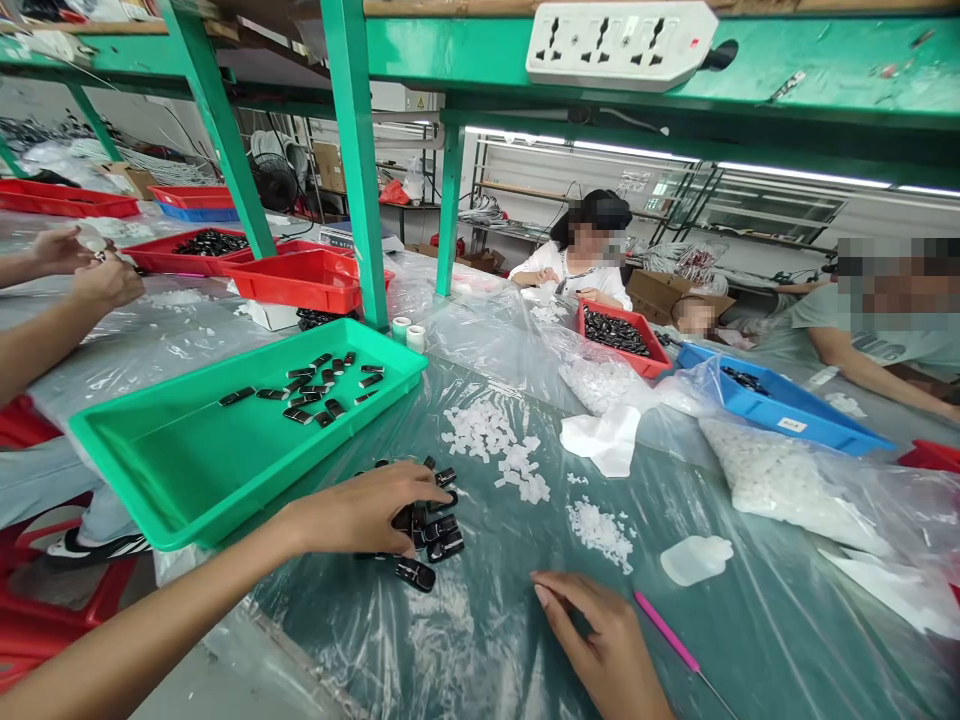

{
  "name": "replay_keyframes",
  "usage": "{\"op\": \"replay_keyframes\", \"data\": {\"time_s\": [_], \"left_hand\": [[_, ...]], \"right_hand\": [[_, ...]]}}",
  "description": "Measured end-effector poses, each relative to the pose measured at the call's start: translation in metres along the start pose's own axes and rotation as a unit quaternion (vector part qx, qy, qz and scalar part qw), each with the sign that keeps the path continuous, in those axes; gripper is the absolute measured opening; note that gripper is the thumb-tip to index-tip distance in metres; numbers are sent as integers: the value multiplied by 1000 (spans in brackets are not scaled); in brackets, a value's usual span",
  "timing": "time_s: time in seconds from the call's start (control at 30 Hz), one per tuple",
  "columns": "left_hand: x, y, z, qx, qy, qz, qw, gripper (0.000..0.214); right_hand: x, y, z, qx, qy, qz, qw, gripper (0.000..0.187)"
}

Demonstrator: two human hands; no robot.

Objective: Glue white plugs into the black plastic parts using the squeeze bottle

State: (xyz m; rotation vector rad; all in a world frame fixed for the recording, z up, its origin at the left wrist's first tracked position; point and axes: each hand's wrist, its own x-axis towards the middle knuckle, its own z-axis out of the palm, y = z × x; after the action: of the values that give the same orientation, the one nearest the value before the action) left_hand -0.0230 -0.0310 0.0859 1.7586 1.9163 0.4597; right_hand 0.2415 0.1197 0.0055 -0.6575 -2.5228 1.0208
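Observation:
Small glossy black plastic parts (444,541) lie heaped on the clear plastic sheet that covers the table. Over this heap my left hand (375,508) curls its thumb and fingers around a black part; its palm side hides some of the pile. To the right, my right hand (600,635) rests low over the sheet, thumb and forefinger tips drawn together, with nothing visible between them. Beside it lies a pink-handled thin tool (667,632). Small white pieces (601,532) are scattered just beyond, and a larger white group (487,432) sits farther back.
A green tray (247,500) with several black parts stands left of the heap. A translucent bottle (696,560) lies at right, near a bag of white pieces (787,490). Green shelf posts (356,170) rise behind. Co-workers sit at left, far side and right.

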Motion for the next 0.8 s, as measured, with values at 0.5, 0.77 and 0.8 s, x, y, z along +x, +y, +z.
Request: {"op": "replay_keyframes", "data": {"time_s": [0.5, 0.77, 0.8], "left_hand": [[-32, 33, 114, 85, 49, 99, 990, 58], [-27, 27, 92, 57, 27, 37, 997, 57], [-27, 27, 91, 49, 25, 33, 998, 54]], "right_hand": [[-1, 4, 5, -38, -8, -29, 999, 26], [-1, 5, 8, -44, 22, -53, 997, 24], [-1, 4, 7, -50, 17, -58, 997, 24]]}}
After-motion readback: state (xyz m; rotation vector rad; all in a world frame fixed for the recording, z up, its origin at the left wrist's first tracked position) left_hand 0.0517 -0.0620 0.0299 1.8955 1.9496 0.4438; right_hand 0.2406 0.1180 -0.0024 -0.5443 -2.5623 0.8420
